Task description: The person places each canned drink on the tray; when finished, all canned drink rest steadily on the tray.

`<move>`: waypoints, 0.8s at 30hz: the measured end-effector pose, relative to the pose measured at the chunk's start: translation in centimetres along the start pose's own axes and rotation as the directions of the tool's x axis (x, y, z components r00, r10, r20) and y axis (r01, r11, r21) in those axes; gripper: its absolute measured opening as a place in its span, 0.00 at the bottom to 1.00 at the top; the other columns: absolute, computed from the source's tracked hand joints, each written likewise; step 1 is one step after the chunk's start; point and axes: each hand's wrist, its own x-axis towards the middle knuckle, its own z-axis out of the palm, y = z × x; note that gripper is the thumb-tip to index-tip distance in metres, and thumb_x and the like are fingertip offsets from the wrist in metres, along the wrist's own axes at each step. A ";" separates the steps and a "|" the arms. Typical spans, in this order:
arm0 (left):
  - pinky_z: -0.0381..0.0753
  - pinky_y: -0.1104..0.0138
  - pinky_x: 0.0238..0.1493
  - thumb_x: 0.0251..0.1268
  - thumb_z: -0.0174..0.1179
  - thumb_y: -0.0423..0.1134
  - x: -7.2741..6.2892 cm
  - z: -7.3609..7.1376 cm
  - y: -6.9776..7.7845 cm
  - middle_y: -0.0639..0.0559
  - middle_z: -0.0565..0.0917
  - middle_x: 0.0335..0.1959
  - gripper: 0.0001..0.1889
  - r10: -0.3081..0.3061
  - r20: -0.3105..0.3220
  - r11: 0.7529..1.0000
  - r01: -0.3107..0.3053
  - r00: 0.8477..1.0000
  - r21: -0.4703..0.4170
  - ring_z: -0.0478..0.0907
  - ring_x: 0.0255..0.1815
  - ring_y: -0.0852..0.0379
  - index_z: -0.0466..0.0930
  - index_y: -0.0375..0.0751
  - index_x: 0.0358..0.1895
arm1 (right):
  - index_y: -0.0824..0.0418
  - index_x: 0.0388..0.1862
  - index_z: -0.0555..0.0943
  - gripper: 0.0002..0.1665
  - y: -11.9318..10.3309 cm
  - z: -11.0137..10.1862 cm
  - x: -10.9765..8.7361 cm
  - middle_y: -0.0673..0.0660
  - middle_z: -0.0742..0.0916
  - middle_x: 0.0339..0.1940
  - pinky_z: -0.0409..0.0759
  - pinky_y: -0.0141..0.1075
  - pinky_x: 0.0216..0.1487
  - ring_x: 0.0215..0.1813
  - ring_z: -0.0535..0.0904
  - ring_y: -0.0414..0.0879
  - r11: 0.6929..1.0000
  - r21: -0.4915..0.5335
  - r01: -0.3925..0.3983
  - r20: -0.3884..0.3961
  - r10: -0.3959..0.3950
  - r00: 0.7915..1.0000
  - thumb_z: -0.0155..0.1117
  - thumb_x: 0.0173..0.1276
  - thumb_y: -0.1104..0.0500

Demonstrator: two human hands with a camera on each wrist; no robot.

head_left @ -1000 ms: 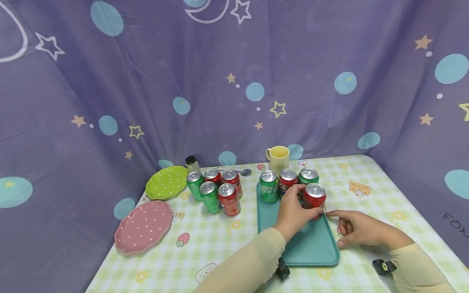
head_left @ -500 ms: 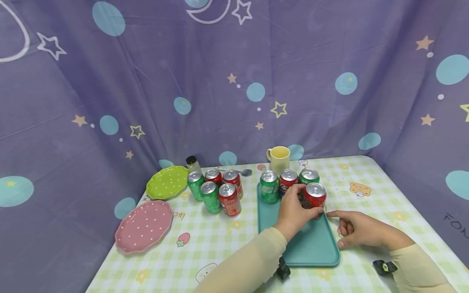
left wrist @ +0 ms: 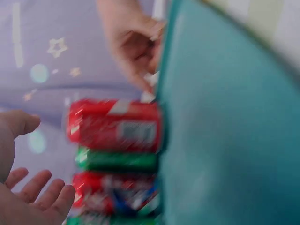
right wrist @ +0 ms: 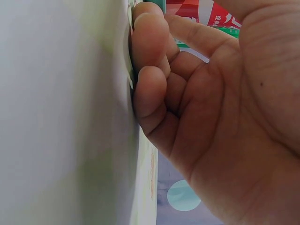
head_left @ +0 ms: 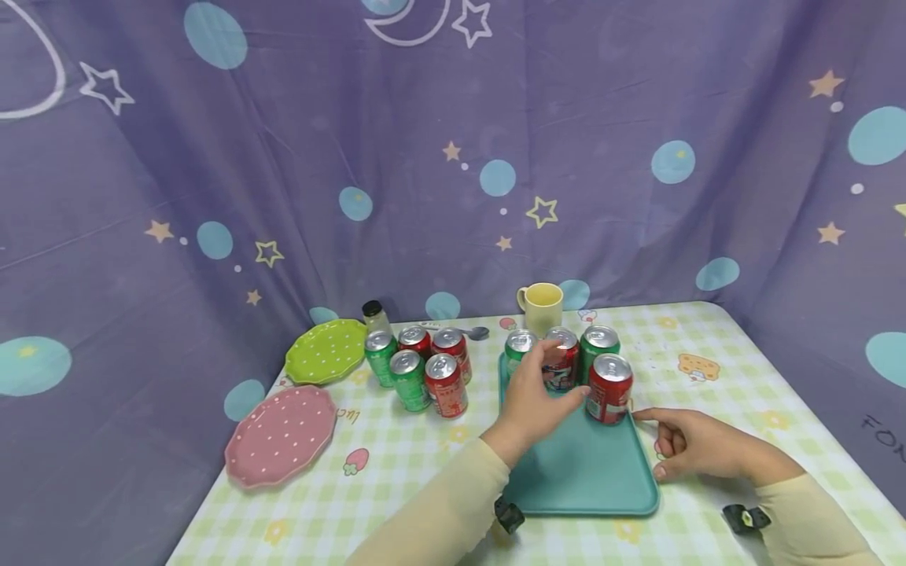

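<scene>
A red soda can [head_left: 609, 389] stands upright near the right edge of the teal tray [head_left: 580, 479]. My left hand [head_left: 532, 409] is over the tray, left of this can and apart from it, thumb and fingers spread with nothing between them. Behind, a green can [head_left: 600, 346], a red can [head_left: 562, 363] and another green can [head_left: 520, 343] stand in a row; my left hand partly covers the last. My right hand [head_left: 708, 446] rests on the cloth, its index finger stretched to the tray's right rim and the other fingers [right wrist: 152, 93] loosely curled.
Several green and red cans [head_left: 446, 387] stand on the cloth left of the tray. Behind are a yellow mug [head_left: 543, 310], a spoon [head_left: 476, 333] and a black-capped jar [head_left: 375, 316]. A green plate [head_left: 325, 354] and a pink plate [head_left: 283, 436] lie at the left.
My left hand has let go of the front red can and moved left, its fingers opening. The can stays standing on the tray. My right hand has kept its place.
</scene>
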 end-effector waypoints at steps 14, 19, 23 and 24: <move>0.78 0.45 0.65 0.60 0.77 0.34 -3.0 -12.6 -2.1 0.53 0.78 0.65 0.36 0.155 -0.233 0.986 -0.134 0.960 0.103 0.75 0.67 0.49 0.72 0.48 0.71 | 0.74 0.74 0.68 0.51 0.0 0.1 -0.1 0.56 0.82 0.33 0.75 0.32 0.26 0.27 0.73 0.38 1.000 -0.003 0.009 -0.005 -0.009 1.000 0.83 0.59 0.56; 0.73 0.43 0.69 0.58 0.79 0.33 -4.2 -15.9 -5.1 0.48 0.74 0.67 0.39 0.094 -0.281 0.979 -0.038 0.955 0.199 0.72 0.69 0.49 0.71 0.49 0.73 | 0.74 0.74 0.68 0.50 0.3 0.0 0.0 0.55 0.82 0.33 0.75 0.32 0.26 0.27 0.73 0.37 1.000 -0.013 0.015 -0.006 -0.015 1.000 0.83 0.60 0.57; 0.66 0.45 0.75 0.57 0.80 0.36 -5.0 -17.6 -7.4 0.45 0.71 0.70 0.43 0.023 -0.305 0.972 0.051 0.952 0.231 0.68 0.74 0.46 0.68 0.44 0.75 | 0.74 0.74 0.68 0.50 0.4 0.0 0.0 0.55 0.82 0.33 0.76 0.32 0.26 0.27 0.73 0.37 1.000 -0.008 0.012 -0.008 -0.013 1.000 0.83 0.60 0.57; 0.65 0.45 0.75 0.57 0.80 0.37 -5.1 -17.8 -7.9 0.44 0.71 0.71 0.44 0.005 -0.304 0.973 0.066 0.953 0.223 0.67 0.74 0.45 0.67 0.42 0.76 | 0.74 0.74 0.68 0.51 0.5 0.0 0.0 0.55 0.82 0.33 0.76 0.32 0.26 0.27 0.74 0.37 1.000 -0.007 0.013 -0.009 -0.013 1.000 0.83 0.60 0.56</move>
